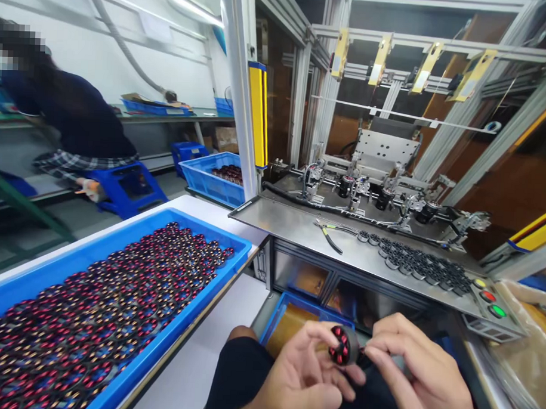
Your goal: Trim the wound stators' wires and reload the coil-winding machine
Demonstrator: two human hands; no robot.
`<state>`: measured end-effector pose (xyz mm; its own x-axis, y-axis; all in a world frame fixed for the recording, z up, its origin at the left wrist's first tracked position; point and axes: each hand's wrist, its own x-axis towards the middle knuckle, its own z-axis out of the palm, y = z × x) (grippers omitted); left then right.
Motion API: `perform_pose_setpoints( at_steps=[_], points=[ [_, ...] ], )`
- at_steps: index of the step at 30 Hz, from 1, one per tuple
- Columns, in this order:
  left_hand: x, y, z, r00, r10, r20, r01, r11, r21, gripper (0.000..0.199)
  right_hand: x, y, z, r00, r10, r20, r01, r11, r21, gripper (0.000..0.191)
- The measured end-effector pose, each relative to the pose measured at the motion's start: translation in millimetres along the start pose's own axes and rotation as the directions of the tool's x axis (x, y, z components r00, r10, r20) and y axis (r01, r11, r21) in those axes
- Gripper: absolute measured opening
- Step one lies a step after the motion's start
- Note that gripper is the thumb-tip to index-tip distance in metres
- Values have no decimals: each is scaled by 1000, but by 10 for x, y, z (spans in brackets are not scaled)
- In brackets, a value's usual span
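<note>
My left hand [305,372] holds a small round motor [346,344] between its curled fingers, above my lap. The motor has a dark grey outer ring, and its face with red and black segments is turned to the left. Close by on the right, my right hand [422,371] is closed in a pinch against the motor's back side. A thin dark part, perhaps wires, runs to those fingertips; most of it is hidden by the fingers.
A blue tray [249,249] full of similar red and copper motors lies at left. Ahead stands a metal-framed machine [250,212] bearing pliers [330,237], rows of dark rings [425,263] and coloured buttons [488,297]. A person [74,114] sits at the far-left bench.
</note>
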<state>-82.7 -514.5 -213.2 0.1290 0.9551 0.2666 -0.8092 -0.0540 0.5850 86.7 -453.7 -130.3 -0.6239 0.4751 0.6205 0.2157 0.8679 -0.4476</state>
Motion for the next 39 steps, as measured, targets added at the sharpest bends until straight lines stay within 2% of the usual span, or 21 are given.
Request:
perform_pose_setpoints(
  at_steps=[2, 4, 6, 8, 10, 11, 13, 16, 18, 20, 22, 24, 25, 27, 28, 30, 34, 36, 39],
  points=[
    [-2, 72, 37, 996, 57, -62, -62, 995, -74, 34, 27, -5, 11, 999, 39, -8, -38, 998, 43, 16],
    [-1, 123, 52, 993, 41, -106, -56, 989, -139, 40, 61, -18, 5, 1000, 27, 15, -28, 995, 99, 15],
    [4, 129, 37, 991, -102, -88, 89, 985, -147, 49, 89, -23, -9, 999, -20, 43, 14, 989, 147, 14],
    [9, 83, -1, 954, -299, -14, 296, 950, -101, 51, 102, -16, -22, 997, -63, 50, 54, 985, 167, 13],
    [11, 12, -35, 916, -396, 70, 399, 916, -39, 50, 98, -3, -32, 997, -73, 37, 66, 985, 162, 14],
    [11, -19, -41, 918, -385, 99, 388, 921, -16, 48, 90, 2, -36, 997, -68, 22, 64, 986, 154, 14],
    [12, -47, -19, 948, -307, 87, 306, 952, 24, 39, 72, 4, -40, 999, -42, -10, 43, 990, 136, 13],
    [21, 10, 71, 989, -132, -70, 137, 988, 71, 38, 48, -10, -36, 998, 23, -53, -17, 993, 119, 14],
    [43, 76, 117, 981, -33, -193, 45, 998, 54, 36, 41, -16, -31, 995, 65, -76, -55, 991, 126, 15],
    [78, 116, 119, 963, -16, -270, 12, 1000, -16, 42, 42, -11, -28, 993, 74, -91, -59, 986, 155, 16],
    [112, 103, 79, 957, -121, -265, 96, 990, -103, 49, 51, 3, -28, 996, 41, -79, -24, 980, 198, 15],
    [125, 47, 21, 934, -329, -138, 305, 937, -173, 50, 65, 20, -30, 998, -12, -59, 26, 971, 238, 15],
    [120, 13, -5, 903, -425, -60, 408, 894, -186, 51, 71, 28, -31, 998, -32, -52, 44, 967, 249, 16],
    [96, -38, -31, 859, -510, 55, 511, 844, -160, 54, 77, 41, -34, 997, -56, -52, 67, 964, 258, 17],
    [82, -50, -27, 861, -502, 76, 508, 852, -125, 53, 76, 46, -37, 996, -66, -57, 78, 965, 251, 18],
    [63, -42, 11, 899, -436, 47, 438, 899, -27, 48, 62, 53, -43, 994, -85, -64, 98, 969, 226, 19],
    [74, 12, 106, 965, -215, -153, 238, 959, 154, 34, 17, 61, -52, 994, -20, -103, 36, 987, 159, 16],
    [83, 15, 115, 971, -79, -224, 135, 960, 245, 32, 2, 57, -43, 990, 31, -135, -11, 989, 149, 16],
    [87, -2, 91, 960, 72, -272, 28, 938, 347, 29, -14, 27, -7, 978, 92, -188, -59, 983, 174, 17]
  ],
)
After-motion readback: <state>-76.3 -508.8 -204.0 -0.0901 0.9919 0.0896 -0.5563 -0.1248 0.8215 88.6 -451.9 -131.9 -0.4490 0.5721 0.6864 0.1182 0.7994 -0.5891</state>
